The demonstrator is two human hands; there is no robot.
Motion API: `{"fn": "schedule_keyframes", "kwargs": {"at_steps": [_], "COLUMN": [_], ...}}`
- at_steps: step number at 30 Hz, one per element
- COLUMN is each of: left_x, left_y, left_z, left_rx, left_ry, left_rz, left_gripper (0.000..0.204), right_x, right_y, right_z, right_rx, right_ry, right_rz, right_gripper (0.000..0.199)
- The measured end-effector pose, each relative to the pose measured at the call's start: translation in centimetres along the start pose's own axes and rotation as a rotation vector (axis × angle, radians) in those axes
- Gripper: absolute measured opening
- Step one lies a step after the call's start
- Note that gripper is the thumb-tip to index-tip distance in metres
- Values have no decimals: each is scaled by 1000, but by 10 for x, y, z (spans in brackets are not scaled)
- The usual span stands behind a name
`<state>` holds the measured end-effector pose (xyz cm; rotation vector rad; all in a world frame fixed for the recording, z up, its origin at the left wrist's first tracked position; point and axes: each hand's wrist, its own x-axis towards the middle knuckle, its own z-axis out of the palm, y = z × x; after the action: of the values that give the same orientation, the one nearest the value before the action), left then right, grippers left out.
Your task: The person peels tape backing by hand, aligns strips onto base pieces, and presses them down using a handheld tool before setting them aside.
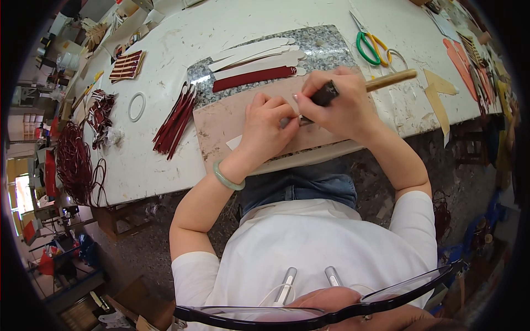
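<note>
My right hand (pixel 349 107) is closed round a hammer (pixel 393 80), close to its dark head; the wooden handle sticks out to the right. Beside it, my left hand (pixel 266 126) is closed, its curled fingers pressing a white strip (pixel 234 142) onto a pinkish-brown board (pixel 214 131). Most of that strip is hidden under the hand. The fingertips of both hands nearly meet at a small dark spot I cannot make out. Just beyond the board, several white strips (pixel 251 53) and a dark red strip (pixel 248 80) lie on a speckled stone slab (pixel 326 47).
Left of the board lie dark red strips (pixel 174 124), a white ring (pixel 131 107), a striped bundle (pixel 128 65) and red cords (pixel 74 163) at the table edge. To the right are green-and-yellow-handled scissors (pixel 366 51), tan pieces (pixel 438 105) and coral-coloured strips (pixel 460 60).
</note>
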<state>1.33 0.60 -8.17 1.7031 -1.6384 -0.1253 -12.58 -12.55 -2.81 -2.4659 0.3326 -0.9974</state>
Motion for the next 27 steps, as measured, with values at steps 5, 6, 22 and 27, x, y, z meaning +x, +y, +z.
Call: {"fn": "schedule_keyframes", "kwargs": {"at_steps": [5, 6, 22, 27], "left_x": [-4, -5, -17, -21], "left_y": [-7, -5, -9, -9], "left_z": [-4, -5, -18, -27], "left_rx": [-72, -70, -9, 15], "left_ry": [-29, -28, -33, -35], "left_rz": [1, -5, -7, 9], "left_gripper": [11, 11, 7, 10], "right_x": [2, 3, 13, 10], "right_y": [9, 6, -7, -13], "right_z": [2, 1, 16, 29], "right_rx": [4, 9, -24, -37], "right_ry": [-50, -55, -15, -31], "right_rz": [92, 91, 47, -48], "right_gripper": [18, 18, 21, 20]}}
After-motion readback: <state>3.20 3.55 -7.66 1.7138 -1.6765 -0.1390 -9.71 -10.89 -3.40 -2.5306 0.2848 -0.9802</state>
